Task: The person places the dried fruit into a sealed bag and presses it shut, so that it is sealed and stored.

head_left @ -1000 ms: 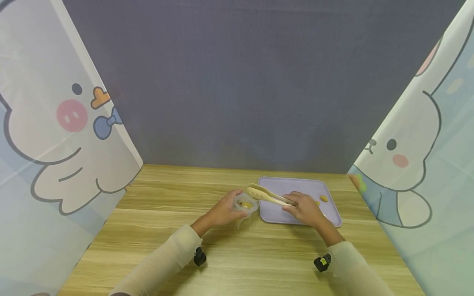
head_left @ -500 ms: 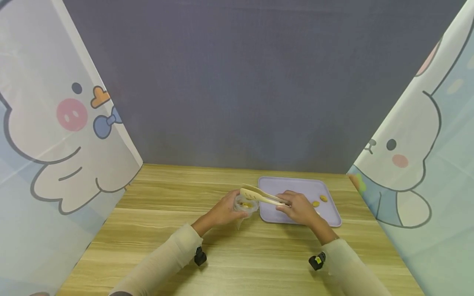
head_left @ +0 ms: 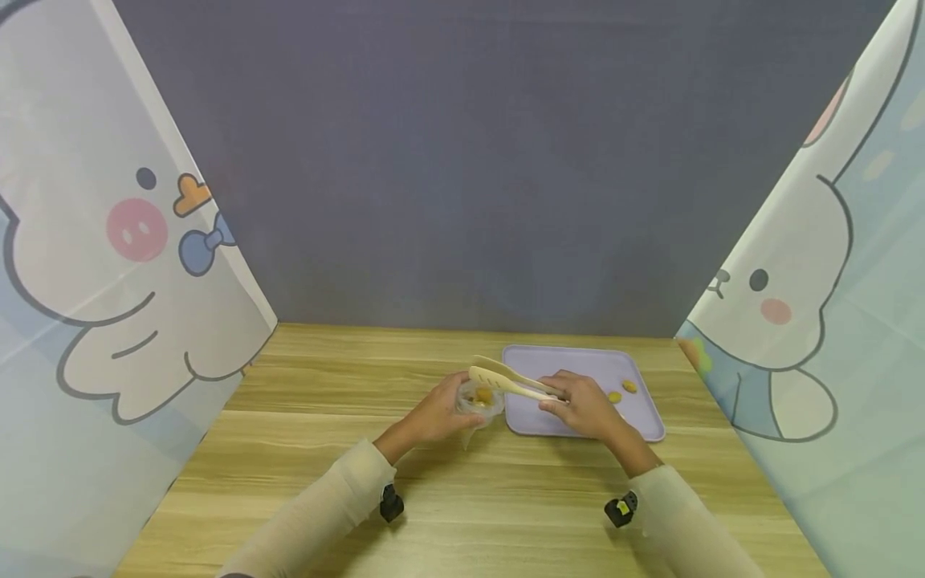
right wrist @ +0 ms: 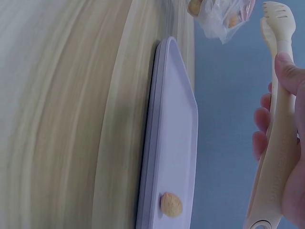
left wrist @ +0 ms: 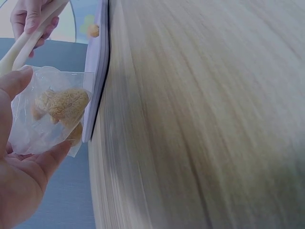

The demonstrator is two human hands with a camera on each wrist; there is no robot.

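My left hand (head_left: 437,411) holds a clear plastic bag (head_left: 495,408) by its rim, its mouth spread upward. Inside sit several golden-brown snack pieces (left wrist: 66,106), rough like small nuggets. My right hand (head_left: 588,408) grips cream tongs (head_left: 516,387) around their arms. The slotted tips reach over the bag's mouth, stand apart, and show nothing between them. On the lilac tray (head_left: 538,361), below and beyond my right hand, lie two golden-brown pieces (head_left: 614,396). The right wrist view shows one piece (right wrist: 170,204) on that tray.
The wood-grain table (head_left: 325,369) spreads left of the tray and in front of it. A grey panel (head_left: 462,160) rises along the back edge. Cartoon-printed sheets (head_left: 788,265) stand on both sides. Each wrist carries a small black camera (head_left: 391,504).
My right hand has moved left, taking the tongs over the bag. A golden-brown piece now shows higher in the bag's mouth. My left hand has stayed nearly still.
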